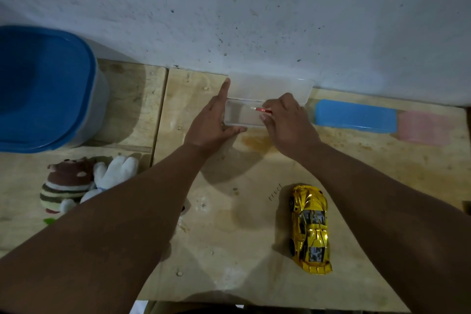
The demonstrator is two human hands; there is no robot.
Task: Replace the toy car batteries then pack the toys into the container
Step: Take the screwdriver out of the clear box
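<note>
The gold toy car (309,229) lies on the plywood tabletop (229,237) at the near right, well apart from both hands. Its long axis runs from near to far with a slight tilt, the far end leaning a little to the left. Which end is the front cannot be told for certain.

A small clear box (243,116) sits at the far centre of the tabletop with its long axis running left to right. Its clear lid (270,86) stands open behind it, against the wall (254,20).

The left hand (215,122) rests against the left end of the clear box. Its fingers are straight and held together, the index finger pointing away toward the wall and the thumb lying along the near edge of the box.

The right hand (286,122) is at the right end of the clear box. Its fingers are curled and pinch a thin red tool (261,109), which lies roughly left to right with its pale tip pointing left over the box interior.

A large container with a blue lid (43,89) stands at the far left of the tabletop. 2 plush toys, a striped brown one (66,183) and a white one (112,173), lie touching each other in front of it. A blue case (355,116) and a pink case (423,127) lie end to end at the far right, both long axes left to right.
</note>
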